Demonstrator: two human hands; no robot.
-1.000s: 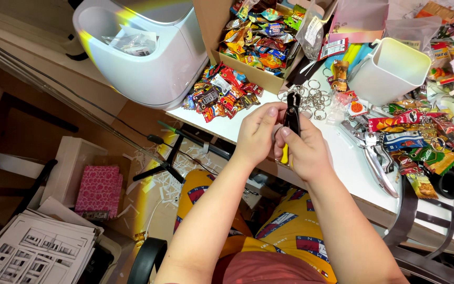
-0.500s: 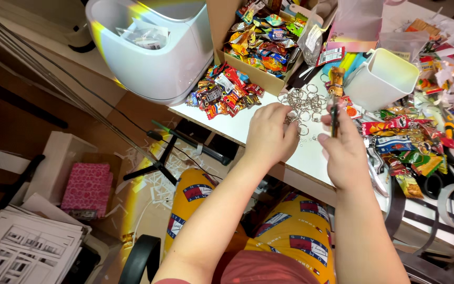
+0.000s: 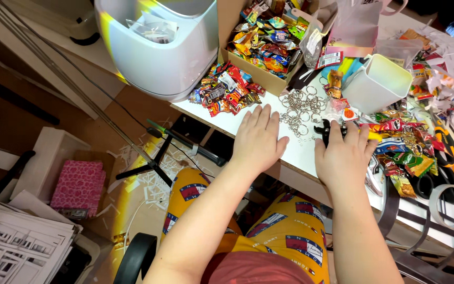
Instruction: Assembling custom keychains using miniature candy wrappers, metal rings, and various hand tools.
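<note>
Head view, looking down at a white desk (image 3: 300, 152). Left hand (image 3: 258, 139) lies flat, palm down, fingers spread, at the desk's near edge; it holds nothing. Its fingertips are just beside a pile of metal key rings (image 3: 298, 113); contact with the rings cannot be told.

Right hand (image 3: 345, 158) rests on the desk, fingers curled over black pliers (image 3: 324, 129) with a yellow handle tip showing at the right. Pliers lie on the desk, their jaws pointing toward the key rings and just beside them.

Behind the rings: cardboard box (image 3: 258, 76) full of wrapped sweets, loose sweets (image 3: 224, 92) spilled to its left, white bin (image 3: 166, 50) further left. White cup (image 3: 377, 84) stands behind the right hand. More sweet wrappers (image 3: 403, 144) and orange-handled scissors (image 3: 453, 152) lie right of that hand.
</note>
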